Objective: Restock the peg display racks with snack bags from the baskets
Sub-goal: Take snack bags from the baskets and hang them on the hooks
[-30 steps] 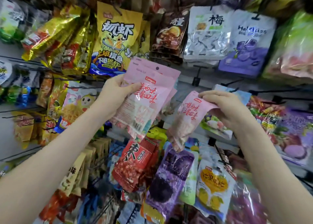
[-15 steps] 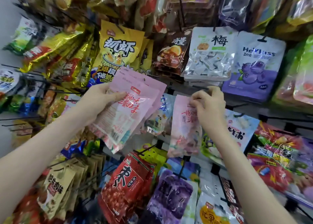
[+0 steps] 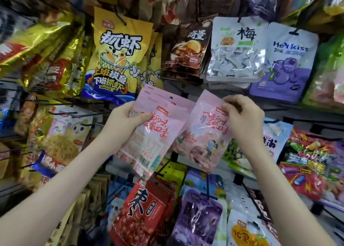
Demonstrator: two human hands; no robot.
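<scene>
One pink bag [image 3: 205,136] now closer to pink stack [image 3: 158,134]

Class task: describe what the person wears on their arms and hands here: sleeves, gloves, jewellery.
Both forearms are bare to the frame edge; no sleeve shows. The left hand and right hand wear no gloves, and no ring, watch or bracelet is visible.

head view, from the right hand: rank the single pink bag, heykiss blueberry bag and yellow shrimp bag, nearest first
1. single pink bag, pinched at its top by the right hand
2. HeyKiss blueberry bag, above and to the right
3. yellow shrimp bag, far upper left
</scene>
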